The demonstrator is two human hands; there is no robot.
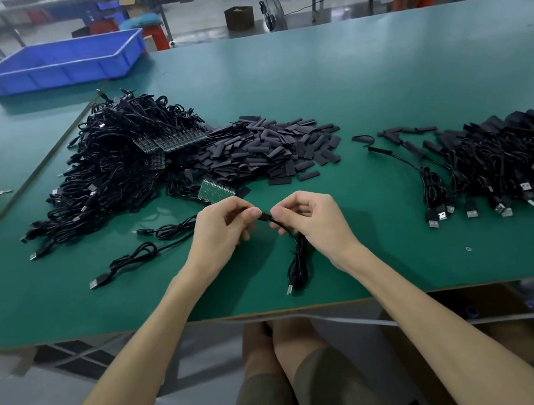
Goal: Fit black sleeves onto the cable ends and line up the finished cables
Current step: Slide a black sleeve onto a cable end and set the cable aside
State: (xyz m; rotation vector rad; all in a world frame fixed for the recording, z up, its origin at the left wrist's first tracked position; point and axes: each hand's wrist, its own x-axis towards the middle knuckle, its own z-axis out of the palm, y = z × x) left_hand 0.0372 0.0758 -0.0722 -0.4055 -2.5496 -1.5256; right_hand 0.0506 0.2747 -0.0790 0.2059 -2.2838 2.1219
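Black sleeve [265,217], apparently, is pinched in the fingers of the left hand [224,224]. It is met by the cable [296,260], gripped near its end by the right hand [310,220] above the counter [379,81]. At right, finished cables [508,159] are lined up. An unsleeved pile [122,168] and loose sleeves [271,149] remain. Blue tray [64,62], far left: contents not discernible.

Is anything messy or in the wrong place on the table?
A little. Two loose cables lie apart from the big cable heap, and one tiny round bit sits alone near the table front edge.
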